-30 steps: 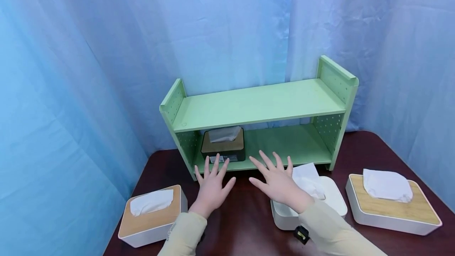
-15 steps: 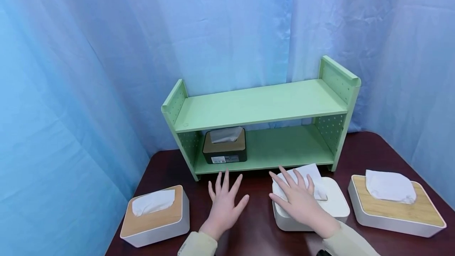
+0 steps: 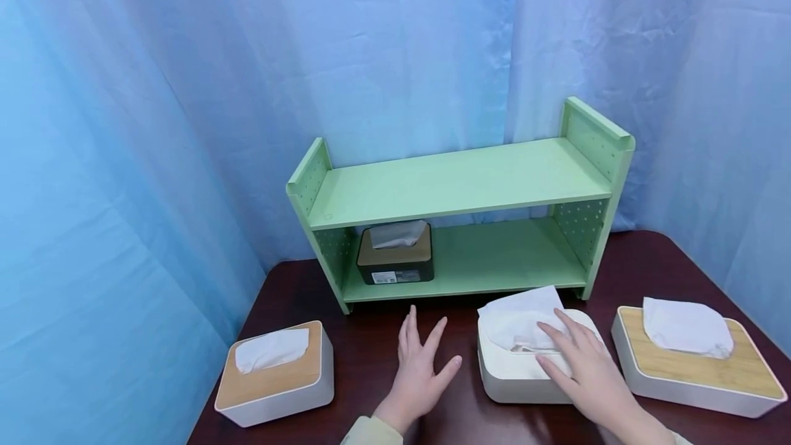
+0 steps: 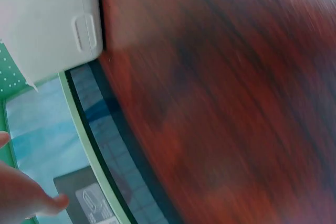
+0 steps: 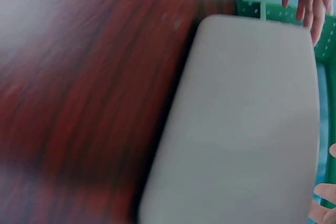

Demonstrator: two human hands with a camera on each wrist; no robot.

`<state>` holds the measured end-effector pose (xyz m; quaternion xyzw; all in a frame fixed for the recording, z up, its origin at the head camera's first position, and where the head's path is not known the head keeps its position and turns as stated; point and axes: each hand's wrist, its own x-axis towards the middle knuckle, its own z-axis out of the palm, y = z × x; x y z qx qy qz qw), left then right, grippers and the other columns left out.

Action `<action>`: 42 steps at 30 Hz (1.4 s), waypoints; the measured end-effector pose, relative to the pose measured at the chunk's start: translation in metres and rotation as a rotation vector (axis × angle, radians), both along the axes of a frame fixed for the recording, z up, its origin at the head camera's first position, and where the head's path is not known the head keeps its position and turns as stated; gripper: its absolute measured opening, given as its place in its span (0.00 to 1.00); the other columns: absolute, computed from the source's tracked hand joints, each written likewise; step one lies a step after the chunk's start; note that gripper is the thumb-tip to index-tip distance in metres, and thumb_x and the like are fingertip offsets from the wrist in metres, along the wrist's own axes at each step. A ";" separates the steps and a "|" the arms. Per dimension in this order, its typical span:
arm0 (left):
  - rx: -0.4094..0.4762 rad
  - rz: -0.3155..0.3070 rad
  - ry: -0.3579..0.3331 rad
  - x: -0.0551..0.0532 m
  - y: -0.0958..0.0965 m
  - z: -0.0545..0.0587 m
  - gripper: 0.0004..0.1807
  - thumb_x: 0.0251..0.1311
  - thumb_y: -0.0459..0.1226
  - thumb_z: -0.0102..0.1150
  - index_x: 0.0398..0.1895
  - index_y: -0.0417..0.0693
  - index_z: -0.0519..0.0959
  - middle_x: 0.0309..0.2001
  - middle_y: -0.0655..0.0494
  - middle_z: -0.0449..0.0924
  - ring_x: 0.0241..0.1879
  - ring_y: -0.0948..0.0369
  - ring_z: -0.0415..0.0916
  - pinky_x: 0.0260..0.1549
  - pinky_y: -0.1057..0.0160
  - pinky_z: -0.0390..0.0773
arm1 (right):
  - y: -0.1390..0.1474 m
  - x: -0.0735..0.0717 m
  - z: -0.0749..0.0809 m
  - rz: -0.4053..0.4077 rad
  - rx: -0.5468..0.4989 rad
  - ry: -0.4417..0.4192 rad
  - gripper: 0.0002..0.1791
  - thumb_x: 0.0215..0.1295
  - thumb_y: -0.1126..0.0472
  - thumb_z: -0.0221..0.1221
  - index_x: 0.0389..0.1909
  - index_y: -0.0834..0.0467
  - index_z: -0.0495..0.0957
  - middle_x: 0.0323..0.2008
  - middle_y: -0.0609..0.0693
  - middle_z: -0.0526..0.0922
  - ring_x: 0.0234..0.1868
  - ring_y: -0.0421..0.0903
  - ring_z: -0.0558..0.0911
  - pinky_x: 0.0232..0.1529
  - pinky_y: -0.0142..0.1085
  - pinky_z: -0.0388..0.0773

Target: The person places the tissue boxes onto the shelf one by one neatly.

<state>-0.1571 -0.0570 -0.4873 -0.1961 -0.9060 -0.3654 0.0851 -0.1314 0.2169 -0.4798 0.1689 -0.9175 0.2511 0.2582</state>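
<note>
Tissue bxs x4, hands x2, rack x1

Soft, even light fills the head view, brighter on the blue curtain at left, while the lower tier of the green shelf sits in shade and a sheen marks the dark bench. Wrist views blur: grain smears, glare pales an upper corner, the white box shows soft edges.

middle tissue box: plain white | shelf: green, dotted sides | tabletop: reddish-brown, dark-streaked | curtain: blue
</note>
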 end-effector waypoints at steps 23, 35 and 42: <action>-0.016 -0.078 -0.207 0.007 0.055 -0.008 0.41 0.54 0.57 0.62 0.71 0.67 0.59 0.73 0.35 0.38 0.69 0.36 0.51 0.48 0.49 0.76 | 0.048 0.007 -0.017 -0.062 -0.258 -0.300 0.42 0.51 0.55 0.69 0.65 0.62 0.62 0.65 0.74 0.51 0.64 0.75 0.51 0.48 0.71 0.55; 0.025 -0.141 -0.324 0.006 0.065 -0.015 0.43 0.52 0.57 0.64 0.71 0.73 0.56 0.74 0.37 0.40 0.69 0.39 0.51 0.57 0.45 0.69 | 0.048 0.008 -0.036 -0.016 -0.275 -0.317 0.55 0.37 0.57 0.76 0.70 0.52 0.58 0.65 0.74 0.55 0.68 0.67 0.52 0.52 0.59 0.58; 0.042 -0.142 -0.263 0.004 0.066 -0.020 0.43 0.53 0.55 0.65 0.72 0.65 0.57 0.71 0.32 0.47 0.65 0.40 0.62 0.57 0.52 0.71 | 0.042 0.006 -0.037 -0.062 -0.218 -0.263 0.54 0.33 0.54 0.78 0.67 0.49 0.65 0.62 0.73 0.62 0.58 0.67 0.66 0.45 0.54 0.67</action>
